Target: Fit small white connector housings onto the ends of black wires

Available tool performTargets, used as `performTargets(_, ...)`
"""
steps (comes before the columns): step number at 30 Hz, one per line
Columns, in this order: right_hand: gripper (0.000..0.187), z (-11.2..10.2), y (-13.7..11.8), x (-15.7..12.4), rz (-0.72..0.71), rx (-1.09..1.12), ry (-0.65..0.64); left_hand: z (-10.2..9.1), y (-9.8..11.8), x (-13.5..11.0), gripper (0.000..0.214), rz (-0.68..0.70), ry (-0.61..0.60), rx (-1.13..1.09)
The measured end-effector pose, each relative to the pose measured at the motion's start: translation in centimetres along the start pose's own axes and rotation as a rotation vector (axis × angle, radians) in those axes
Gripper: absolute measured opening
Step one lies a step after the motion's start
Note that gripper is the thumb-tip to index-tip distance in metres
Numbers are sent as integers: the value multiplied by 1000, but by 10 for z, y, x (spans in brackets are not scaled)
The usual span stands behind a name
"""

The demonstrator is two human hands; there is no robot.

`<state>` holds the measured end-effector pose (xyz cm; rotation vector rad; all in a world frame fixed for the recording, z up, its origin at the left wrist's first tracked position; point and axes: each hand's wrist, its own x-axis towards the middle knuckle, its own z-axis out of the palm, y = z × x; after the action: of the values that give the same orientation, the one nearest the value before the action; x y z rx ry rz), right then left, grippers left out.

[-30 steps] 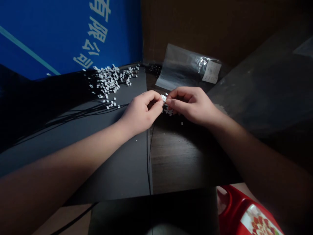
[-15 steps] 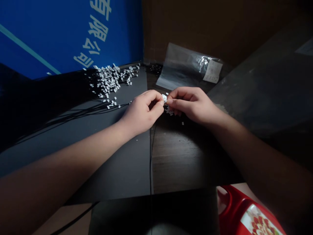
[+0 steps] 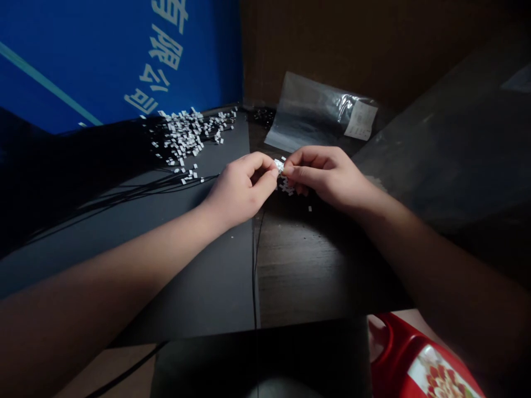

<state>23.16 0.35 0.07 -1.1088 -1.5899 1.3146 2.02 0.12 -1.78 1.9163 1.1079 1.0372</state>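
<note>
Both hands meet over the dark wood tabletop, fingertips almost touching. My left hand (image 3: pixel 244 188) is closed in a pinch on a thin black wire (image 3: pixel 256 249), which hangs from it toward the table's front edge. My right hand (image 3: pixel 326 174) also pinches, at a small white connector (image 3: pixel 279 165) between the fingertips; its details are too small to make out. Just below and partly behind my right fingers lies a little heap of loose white connectors (image 3: pixel 286 187). A single one (image 3: pixel 310 209) sits apart, nearer me.
Many black wires with white connector ends (image 3: pixel 185 132) lie bundled on the grey mat (image 3: pixel 199 276) at left. A clear plastic bag (image 3: pixel 307 110) with a label is behind my hands. A blue panel (image 3: pixel 103 50) stands back left. A red stool (image 3: pixel 398 354) is below right.
Both hands keep their pinch at nearly the same spot. The hanging wire has shifted very slightly; the right fingers have moved a little.
</note>
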Motion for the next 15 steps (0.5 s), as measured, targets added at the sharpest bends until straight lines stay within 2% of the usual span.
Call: performTargets(15,12,-2,-1,0,18,9,-55,0,0,-1,14,71,-41,56)
